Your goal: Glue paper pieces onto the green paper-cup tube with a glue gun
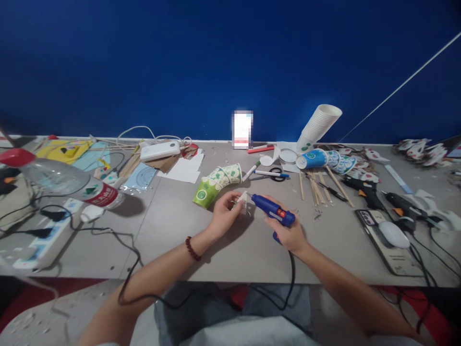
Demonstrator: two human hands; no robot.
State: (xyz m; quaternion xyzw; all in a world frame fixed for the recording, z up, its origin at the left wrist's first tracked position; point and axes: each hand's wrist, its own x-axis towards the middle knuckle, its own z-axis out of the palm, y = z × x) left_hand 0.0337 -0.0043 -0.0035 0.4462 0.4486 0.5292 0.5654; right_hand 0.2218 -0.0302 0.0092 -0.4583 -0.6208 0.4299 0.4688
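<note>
One small white piece point(244, 202) sits centre-frame, pinched in the fingers of the left hand point(225, 211), while the right hand point(288, 230) wraps its fingers round a blue glue gun point(271, 209), nozzle point(250, 195) just beside it! Gluing looks under way, attaching seemingly left to do; patterned cups point(218, 184) lie left of centre

A red-capped bottle point(84, 185) is seen at the left, near a white power strip point(54, 242) into which black plugs point(53, 214) are pushed. A white box point(160, 151) (its kind cannot be told) is laid partly over brown card point(171, 163). A bright screen point(242, 129) is propped by the blue wall point(162, 62). A phone point(383, 252) is partly covered by a white mouse point(394, 234).
</note>
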